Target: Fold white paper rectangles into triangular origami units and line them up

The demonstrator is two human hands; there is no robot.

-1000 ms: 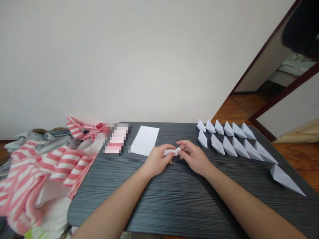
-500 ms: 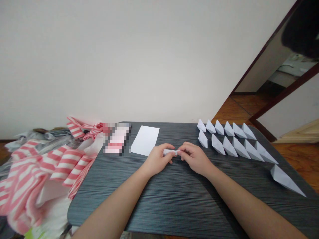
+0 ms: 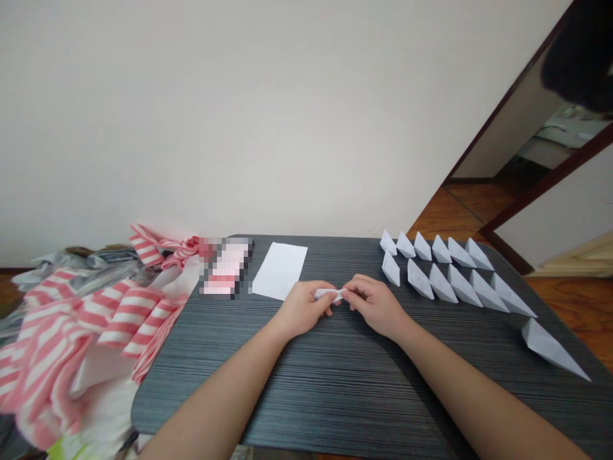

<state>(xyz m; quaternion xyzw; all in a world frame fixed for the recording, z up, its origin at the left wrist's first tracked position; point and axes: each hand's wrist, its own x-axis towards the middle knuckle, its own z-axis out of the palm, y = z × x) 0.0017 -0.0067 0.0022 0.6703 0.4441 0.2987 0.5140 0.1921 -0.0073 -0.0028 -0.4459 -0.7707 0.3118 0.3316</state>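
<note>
At the far left, pink-and-white striped fabric lies heaped past the table's edge and overlaps the corner of the dark grey wood-grain tabletop. Beyond it, near the far edge, sits a pink-and-white item, too pixelated to identify. Just right of that lies a flat white paper sheet, almost touching the left hand. The fingers of this hand and the right hand are closed in a pinch on a small folded white paper strip, held just above the tabletop at its middle. Its creased ends show between the fingertips. Further right stand two rows of pointed folded paper boats, and a single boat lies apart near the right edge. Open tabletop stretches between the hands and the near edge.
</note>
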